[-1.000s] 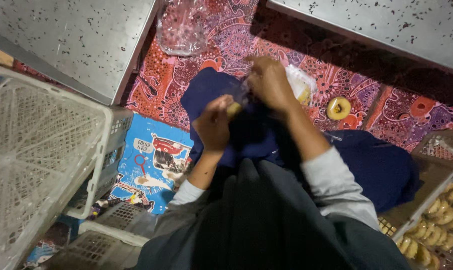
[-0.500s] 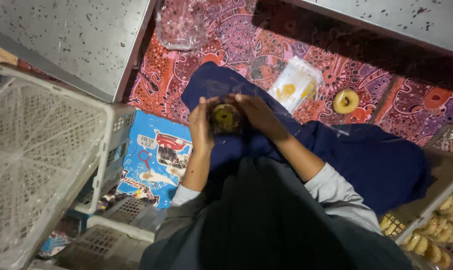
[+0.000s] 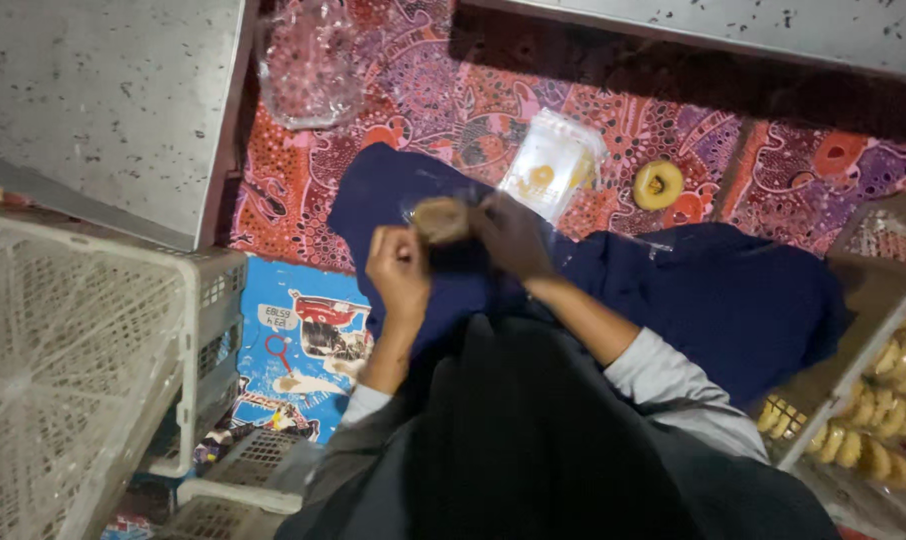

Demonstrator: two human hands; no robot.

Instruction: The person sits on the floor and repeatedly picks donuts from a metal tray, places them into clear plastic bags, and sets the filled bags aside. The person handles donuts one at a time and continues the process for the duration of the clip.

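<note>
Both hands' fingers pinch round brown pastry (image 3: 441, 219) in clear crinkly wrapper (image 3: 463, 200); left hand (image 3: 398, 268), right hand (image 3: 513, 235).

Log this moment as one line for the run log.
left hand: by clear bag | right hand: holds round pastry in clear bag | ring pastry: on patterned cloth

Left hand (image 3: 398, 268) curled loosely; right hand (image 3: 511, 232) pinching, forearms converging.

Dim indoor light, grainy and soft throughout, deep shadow band at 1 o'clock under the metal edge, hands motion-blurred at centre — white crate (image 3: 63, 390) at 8 o'clock brightest.
</note>
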